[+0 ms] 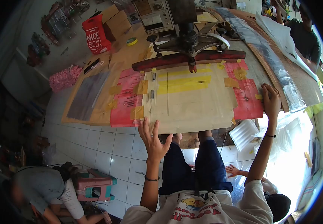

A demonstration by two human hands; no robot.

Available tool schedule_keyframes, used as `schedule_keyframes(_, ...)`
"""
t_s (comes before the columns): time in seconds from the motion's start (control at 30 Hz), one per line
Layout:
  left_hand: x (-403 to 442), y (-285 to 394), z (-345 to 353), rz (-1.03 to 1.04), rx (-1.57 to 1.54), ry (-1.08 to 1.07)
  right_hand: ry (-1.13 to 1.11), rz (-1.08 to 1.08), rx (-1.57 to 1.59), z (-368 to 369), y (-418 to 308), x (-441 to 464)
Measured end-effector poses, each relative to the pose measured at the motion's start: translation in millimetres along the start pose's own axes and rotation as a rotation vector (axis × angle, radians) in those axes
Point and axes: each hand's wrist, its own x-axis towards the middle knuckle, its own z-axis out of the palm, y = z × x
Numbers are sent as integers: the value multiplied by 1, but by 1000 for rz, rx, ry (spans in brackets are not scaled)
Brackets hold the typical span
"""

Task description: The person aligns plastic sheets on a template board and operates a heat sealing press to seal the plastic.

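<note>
My left hand (pixel 154 142) is open, its fingers spread and the fingertips resting at the front edge of a pale beige work sheet (pixel 191 108). At the right of the bench, my right hand (pixel 272 100) has its fingers bent close together beside a red sheet (pixel 249 97); what lies under them is hidden. Brown tape holds this and another red sheet (pixel 124 97) along the beige sheet's sides. Yellow strips (pixel 183 85) cross its upper part. Behind it spans a dark red press bar (pixel 206 56) on a metal bracket (pixel 191 43).
A control box (pixel 154 16), tape roll (pixel 132 41) and red bag (pixel 96 35) stand at the back. A grey sheet (pixel 88 96) lies left. One person (pixel 53 186) crouches lower left near stools (pixel 96 184); another (pixel 305 39) is upper right. Another person's hand (pixel 233 170) shows below.
</note>
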Motion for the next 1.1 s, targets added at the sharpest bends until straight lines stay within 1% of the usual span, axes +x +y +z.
schedule_keyframes(0.03, 0, 2, 1, -18, -13, -4, 6, 1, 10, -1, -1, -1)
schedule_keyframes(0.13, -5, 10, 8, -46, -57, 11, 10, 170, 94, -3, -9, -10)
schedule_keyframes(0.23, -34, 20, 27, -75, -132, 20, 69, 98, 145, 1, 0, -27)
schedule_keyframes(0.3, -66, 25, 47, -124, -240, -6, 152, -36, 66, 6, 3, -41)
schedule_keyframes(0.37, -96, 32, 60, -102, -339, -178, 268, -162, 0, 13, 1, -53)
schedule_keyframes(0.43, -146, 36, 77, -230, -319, -554, 298, -163, 14, 17, 4, -57)
schedule_keyframes(0.5, -165, 30, 81, 30, 79, -1119, 316, -155, 40, 20, 5, -59)
schedule_keyframes(0.6, -166, 21, 101, -106, -115, -1051, 375, -149, 52, 29, 8, -58)
schedule_keyframes(0.7, -163, 16, 112, -43, -30, -1136, 399, -156, 45, 30, 8, -58)
schedule_keyframes(0.83, -163, 19, 119, 21, -11, -1247, 392, -163, 36, 27, 4, -59)
schedule_keyframes(1.1, -159, 23, 118, -11, 12, -1273, 415, -180, 50, 29, 5, -57)
